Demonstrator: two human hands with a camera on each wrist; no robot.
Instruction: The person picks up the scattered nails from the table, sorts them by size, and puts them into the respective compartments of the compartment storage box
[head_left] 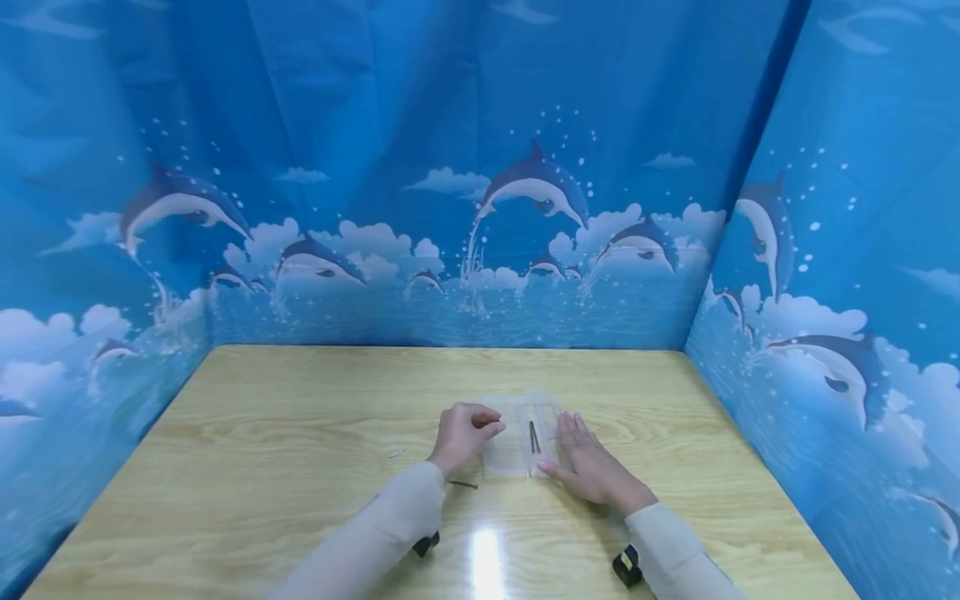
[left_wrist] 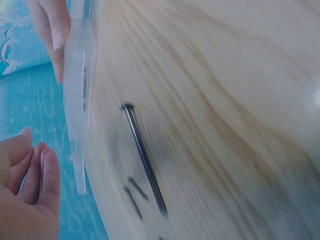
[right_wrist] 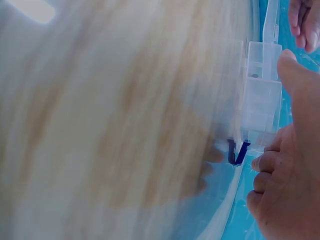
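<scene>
A clear plastic compartment box (head_left: pixel 517 450) lies flat on the wooden table (head_left: pixel 300 417), with thin dark pins (head_left: pixel 534 436) in one of its cells. My left hand (head_left: pixel 465 432) sits at the box's left edge with fingers curled; the left wrist view shows those fingers (left_wrist: pixel 35 175) bent inward with nothing in them, just apart from the box's rim (left_wrist: pixel 77 100). My right hand (head_left: pixel 588 465) lies flat at the box's right edge, fingers straight. In the right wrist view its thumb (right_wrist: pixel 295 75) reaches beside the box (right_wrist: pixel 261 95).
A loose dark nail (head_left: pixel 462 483) (left_wrist: pixel 145 157) lies on the table just behind my left hand, and a small pale scrap (head_left: pixel 396 453) lies further left. Blue dolphin-print curtains (head_left: pixel 480 208) wall the table on three sides.
</scene>
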